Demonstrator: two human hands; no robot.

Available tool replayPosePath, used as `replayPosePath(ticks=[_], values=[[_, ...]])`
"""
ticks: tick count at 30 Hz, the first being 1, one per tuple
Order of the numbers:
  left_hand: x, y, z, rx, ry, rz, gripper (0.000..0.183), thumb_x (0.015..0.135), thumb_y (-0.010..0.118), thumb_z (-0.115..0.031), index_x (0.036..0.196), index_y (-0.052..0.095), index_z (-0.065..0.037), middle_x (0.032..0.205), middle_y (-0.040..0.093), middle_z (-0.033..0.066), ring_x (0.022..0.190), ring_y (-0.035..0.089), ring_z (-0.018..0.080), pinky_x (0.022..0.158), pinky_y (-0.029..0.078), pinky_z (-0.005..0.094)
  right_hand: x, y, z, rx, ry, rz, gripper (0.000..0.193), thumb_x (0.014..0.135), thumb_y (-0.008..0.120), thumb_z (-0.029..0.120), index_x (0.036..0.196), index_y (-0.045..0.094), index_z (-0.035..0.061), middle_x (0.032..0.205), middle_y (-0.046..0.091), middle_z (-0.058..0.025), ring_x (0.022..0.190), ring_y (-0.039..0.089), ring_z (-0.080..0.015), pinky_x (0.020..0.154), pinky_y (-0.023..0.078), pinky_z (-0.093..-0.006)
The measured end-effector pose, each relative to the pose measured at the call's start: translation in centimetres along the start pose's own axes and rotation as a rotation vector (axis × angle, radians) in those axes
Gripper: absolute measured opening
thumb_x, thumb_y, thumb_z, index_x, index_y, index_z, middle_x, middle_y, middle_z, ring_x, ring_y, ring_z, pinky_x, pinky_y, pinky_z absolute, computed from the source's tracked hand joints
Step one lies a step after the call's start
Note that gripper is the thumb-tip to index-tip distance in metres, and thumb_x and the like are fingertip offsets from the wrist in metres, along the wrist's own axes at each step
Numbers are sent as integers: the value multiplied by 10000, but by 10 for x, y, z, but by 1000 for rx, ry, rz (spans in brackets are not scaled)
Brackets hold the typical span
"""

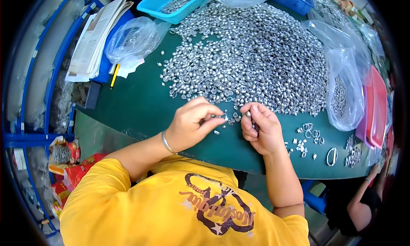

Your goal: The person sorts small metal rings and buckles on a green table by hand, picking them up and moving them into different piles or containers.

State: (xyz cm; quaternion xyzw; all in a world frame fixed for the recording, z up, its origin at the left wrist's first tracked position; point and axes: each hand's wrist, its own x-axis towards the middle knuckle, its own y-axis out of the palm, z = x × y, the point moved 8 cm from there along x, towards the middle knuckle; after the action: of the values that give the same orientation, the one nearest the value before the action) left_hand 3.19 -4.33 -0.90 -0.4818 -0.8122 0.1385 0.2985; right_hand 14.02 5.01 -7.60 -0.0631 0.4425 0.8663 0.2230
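Note:
A large heap of small silver-grey metal pieces, many rounded and hollow like half shells, spreads over the green table top. At its near edge my left hand pinches a small metal piece between thumb and forefinger. A bracelet circles that wrist. To the right, my right hand is closed around several rounded metal beads, one showing by the thumb tip. A few loose pieces lie on the table between the two hands.
Sorted rings and bits and a larger oval ring lie right of my right hand. Plastic bags, pink trays and a blue basket border the heap. Newspapers and a yellow pen lie left. Another person sits right.

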Motion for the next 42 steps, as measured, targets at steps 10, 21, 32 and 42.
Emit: replayPosePath(ticks=[10, 21, 32, 42], values=[[10, 13, -11, -198, 94, 31, 143, 723, 697, -37, 860, 654, -33, 693, 539, 35, 558, 498, 96, 481, 384, 202, -1, 25, -17, 107, -37, 84, 128, 924, 435, 183, 971, 470, 70, 590, 492, -53, 403, 323, -65, 370, 246, -179], [-1, -12, -4, -157, 192, -9, 213, 666, 721, -17, 872, 668, -33, 695, 534, 43, 585, 508, 136, 510, 403, 216, 9, 41, -31, -34, -218, -86, 133, 938, 409, 180, 1001, 406, 63, 582, 394, 15, 447, 307, -50, 387, 226, -191], [-1, 3, 18, -475, -13, 117, 135, 742, 680, -17, 860, 615, -19, 799, 559, 31, 654, 517, 80, 574, 414, 178, -2, 51, -15, -252, -550, 23, 153, 908, 403, 128, 1029, 371, 40, 602, 385, 6, 480, 312, -58, 436, 239, -192], [-6, 5, 61, -1515, -701, -25, 106, 838, 469, -125, 891, 523, -50, 839, 522, 84, 633, 459, 110, 463, 350, 189, -25, 8, 43, -860, -508, -475, 122, 805, 586, 14, 913, 639, -9, 616, 544, -7, 521, 454, -56, 463, 334, -182]])
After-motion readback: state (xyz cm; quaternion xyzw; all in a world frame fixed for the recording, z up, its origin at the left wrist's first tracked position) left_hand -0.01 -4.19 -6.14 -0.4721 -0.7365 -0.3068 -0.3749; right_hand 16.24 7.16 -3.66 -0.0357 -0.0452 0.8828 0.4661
